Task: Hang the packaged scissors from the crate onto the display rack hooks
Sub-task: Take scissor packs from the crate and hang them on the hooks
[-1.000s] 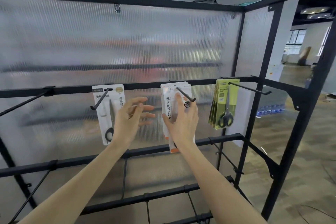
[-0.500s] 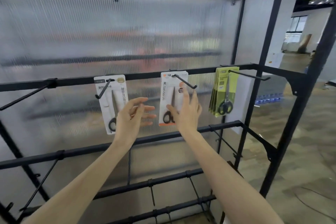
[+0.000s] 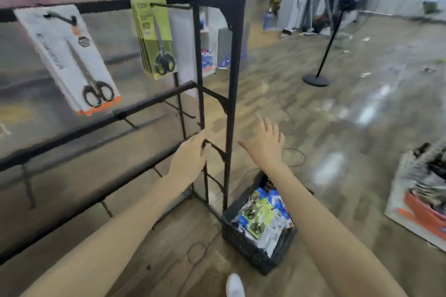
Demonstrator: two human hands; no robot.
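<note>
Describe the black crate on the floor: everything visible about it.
The crate is a black, plastic-looking basket with perforated lattice walls and an open top. It sits upright on the wooden floor just right of the rack's corner post, whether touching it cannot be told. Inside lies a loose pile of packaged scissors, yellow-green, blue and white cards. Neither hand touches it; the right forearm crosses in front of its right edge, hiding that part.

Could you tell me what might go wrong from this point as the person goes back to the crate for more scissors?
1. The left hand is right at the rack's black upright; swinging down, it might knock the frame.
2. The white pack hangs tilted on its hook, so a jolt might shake it loose.
3. The crate sits beside a cable on the floor, which a foot might catch.
</note>
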